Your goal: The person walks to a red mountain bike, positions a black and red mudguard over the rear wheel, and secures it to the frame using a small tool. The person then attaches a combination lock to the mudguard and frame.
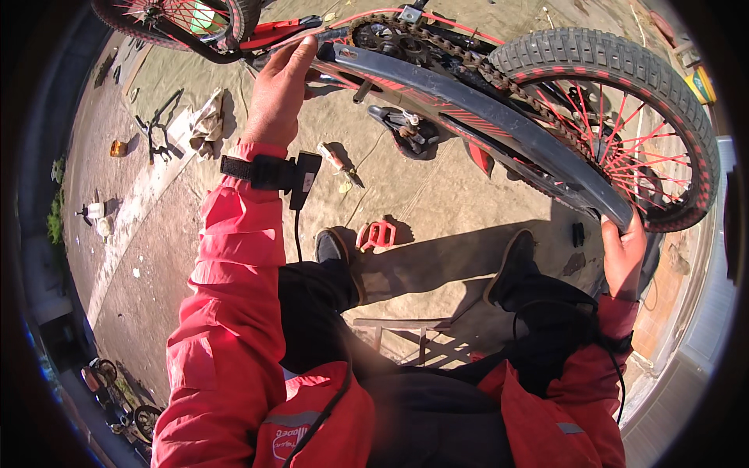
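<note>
A: How many wheels did the bicycle (468, 109) show?
B: Two, red-spoked; it lay tilted above the sandy ground.
A: And the hands' grip?
B: Left hand (277, 93) curled around the frame's front end; right hand (624, 253) closed on the grey mudguard (499, 117). One red pedal (378, 234) lay between two shoes.

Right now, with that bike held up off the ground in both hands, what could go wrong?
The left hand grips the frame close to the chain and sprocket, so fingers might get pinched if these turn. The right hand holds only the end of the grey mudguard, which might flex or slip. A loose red pedal by the shoes could trip the person.
</note>
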`<state>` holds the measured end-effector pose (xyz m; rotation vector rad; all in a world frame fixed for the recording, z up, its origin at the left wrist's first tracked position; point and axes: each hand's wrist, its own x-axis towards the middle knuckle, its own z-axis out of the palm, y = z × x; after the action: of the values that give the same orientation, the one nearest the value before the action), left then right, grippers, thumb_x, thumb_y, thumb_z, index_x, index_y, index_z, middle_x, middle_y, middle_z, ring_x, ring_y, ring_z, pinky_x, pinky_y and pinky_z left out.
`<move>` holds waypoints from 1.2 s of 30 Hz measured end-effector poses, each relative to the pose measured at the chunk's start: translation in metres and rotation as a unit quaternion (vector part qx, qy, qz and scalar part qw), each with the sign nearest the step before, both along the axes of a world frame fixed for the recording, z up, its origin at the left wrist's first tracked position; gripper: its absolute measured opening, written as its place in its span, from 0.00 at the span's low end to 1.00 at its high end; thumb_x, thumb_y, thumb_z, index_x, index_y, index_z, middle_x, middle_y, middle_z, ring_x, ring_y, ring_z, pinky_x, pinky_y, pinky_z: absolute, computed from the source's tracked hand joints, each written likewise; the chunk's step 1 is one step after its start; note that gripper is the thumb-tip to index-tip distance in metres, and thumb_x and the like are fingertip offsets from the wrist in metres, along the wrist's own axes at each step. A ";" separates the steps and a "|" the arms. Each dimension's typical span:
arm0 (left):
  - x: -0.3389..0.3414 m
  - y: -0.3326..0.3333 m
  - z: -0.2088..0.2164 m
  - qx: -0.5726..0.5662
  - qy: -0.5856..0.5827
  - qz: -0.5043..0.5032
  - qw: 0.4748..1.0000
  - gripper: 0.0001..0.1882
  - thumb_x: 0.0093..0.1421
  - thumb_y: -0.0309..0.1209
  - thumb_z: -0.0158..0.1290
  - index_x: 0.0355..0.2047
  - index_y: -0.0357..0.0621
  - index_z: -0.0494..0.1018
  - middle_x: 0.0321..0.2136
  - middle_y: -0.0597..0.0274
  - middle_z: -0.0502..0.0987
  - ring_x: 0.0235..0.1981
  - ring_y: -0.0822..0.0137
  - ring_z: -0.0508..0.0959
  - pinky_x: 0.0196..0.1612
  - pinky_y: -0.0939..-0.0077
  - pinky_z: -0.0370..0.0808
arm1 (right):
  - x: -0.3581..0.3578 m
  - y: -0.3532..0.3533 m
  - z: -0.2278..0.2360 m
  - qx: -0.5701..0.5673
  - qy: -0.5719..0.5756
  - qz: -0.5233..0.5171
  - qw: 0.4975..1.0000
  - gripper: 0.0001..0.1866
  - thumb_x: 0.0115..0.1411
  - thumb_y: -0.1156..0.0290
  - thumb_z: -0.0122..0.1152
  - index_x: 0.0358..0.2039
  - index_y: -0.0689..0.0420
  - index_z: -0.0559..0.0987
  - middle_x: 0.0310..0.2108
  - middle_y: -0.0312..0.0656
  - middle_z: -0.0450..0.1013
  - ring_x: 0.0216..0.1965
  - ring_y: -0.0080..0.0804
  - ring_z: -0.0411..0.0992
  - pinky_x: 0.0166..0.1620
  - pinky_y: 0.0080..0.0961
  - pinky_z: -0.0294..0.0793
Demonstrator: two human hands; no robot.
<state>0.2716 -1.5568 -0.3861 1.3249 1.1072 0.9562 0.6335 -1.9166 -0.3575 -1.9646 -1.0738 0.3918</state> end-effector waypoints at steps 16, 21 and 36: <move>0.011 0.002 -0.010 -0.023 -0.103 -0.093 0.990 0.30 0.70 0.50 0.51 0.66 0.50 0.64 0.56 0.66 0.73 0.55 0.68 0.73 0.54 0.67 0.73 | 0.027 -0.001 -0.016 0.000 -0.024 -0.004 1.000 0.14 0.63 0.77 0.56 0.50 0.62 0.77 0.38 0.32 0.75 0.39 0.17 0.69 0.46 0.19 0.70; 0.019 0.002 -0.005 0.055 -0.104 -0.066 0.991 0.31 0.68 0.50 0.55 0.62 0.42 0.67 0.50 0.66 0.76 0.50 0.73 0.74 0.45 0.76 0.73 | 0.032 -0.002 -0.019 -0.017 -0.017 -0.017 1.000 0.15 0.64 0.75 0.57 0.51 0.62 0.77 0.40 0.33 0.75 0.41 0.19 0.69 0.48 0.20 0.69; 0.043 0.006 0.006 0.119 -0.076 -0.066 0.988 0.29 0.66 0.46 0.58 0.56 0.32 0.72 0.39 0.62 0.79 0.38 0.75 0.75 0.42 0.79 0.73 | 0.052 -0.017 -0.030 -0.036 0.025 -0.025 0.999 0.18 0.66 0.72 0.55 0.56 0.61 0.74 0.46 0.34 0.75 0.47 0.20 0.69 0.55 0.21 0.66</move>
<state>0.3144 -1.5512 -0.3802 1.4698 0.7979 1.0964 0.6854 -1.9338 -0.3879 -2.0306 -0.9904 0.4563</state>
